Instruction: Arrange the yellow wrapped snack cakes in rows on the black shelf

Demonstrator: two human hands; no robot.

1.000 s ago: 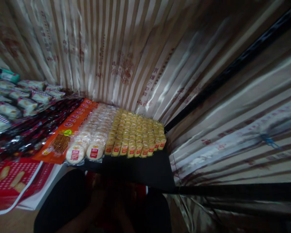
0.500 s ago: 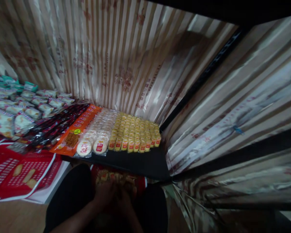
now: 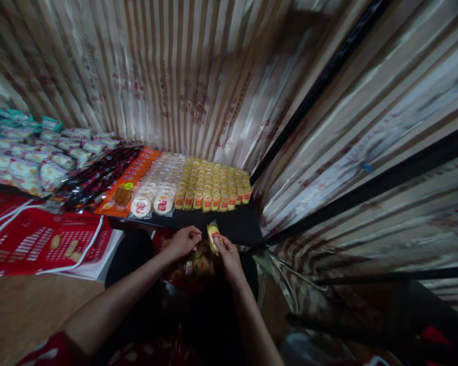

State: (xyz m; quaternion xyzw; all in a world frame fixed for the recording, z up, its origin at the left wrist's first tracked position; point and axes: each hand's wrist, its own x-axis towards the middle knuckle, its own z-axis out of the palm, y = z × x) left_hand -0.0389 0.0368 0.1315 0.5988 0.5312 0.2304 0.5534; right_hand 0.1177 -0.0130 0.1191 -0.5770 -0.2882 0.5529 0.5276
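My right hand (image 3: 228, 257) pinches a small yellow wrapped snack (image 3: 214, 236) and lifts it just above an open red bag of the same snacks (image 3: 193, 264) in my lap. My left hand (image 3: 183, 240) is closed on the bag's upper edge, close beside the right. Ahead on a black shelf (image 3: 236, 229) lie tidy rows of yellow snack packs (image 3: 213, 185), with round white rice crackers (image 3: 154, 195) to their left.
An orange snack pack (image 3: 124, 190) and dark wrapped goods (image 3: 95, 178) lie further left, then white and teal packets (image 3: 26, 152). A red and white carton (image 3: 53, 244) sits at the left. Striped shiny curtains (image 3: 198, 81) hang behind and to the right.
Both hands have come up out of the dark lap area. The right hand now holds one yellow snack raised from the bag. The view has tilted down and pulled back.
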